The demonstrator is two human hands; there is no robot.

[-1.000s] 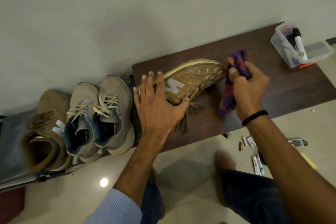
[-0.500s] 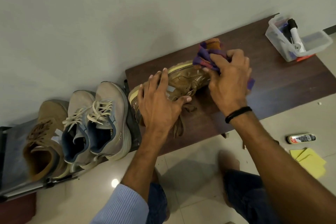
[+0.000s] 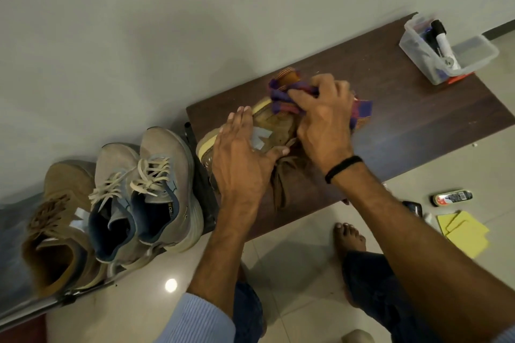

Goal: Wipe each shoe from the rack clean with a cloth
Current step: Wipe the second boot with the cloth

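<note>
The tan suede shoe (image 3: 278, 127) is pinned by the flat-fingered left grip (image 3: 242, 159); at its toe, a purple checked cloth (image 3: 280, 96) is clutched in the right grip (image 3: 323, 122).

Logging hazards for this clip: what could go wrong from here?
The brown shoe lies on its side, steadied only by the flat left hand, so a push from the right hand with the cloth could slide it. Its loose laces trail toward the front edge of the bench and might snag.

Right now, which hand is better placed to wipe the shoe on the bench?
The right hand: it grips the purple cloth on the tan shoe, while the left hand lies flat, steadying it.
</note>
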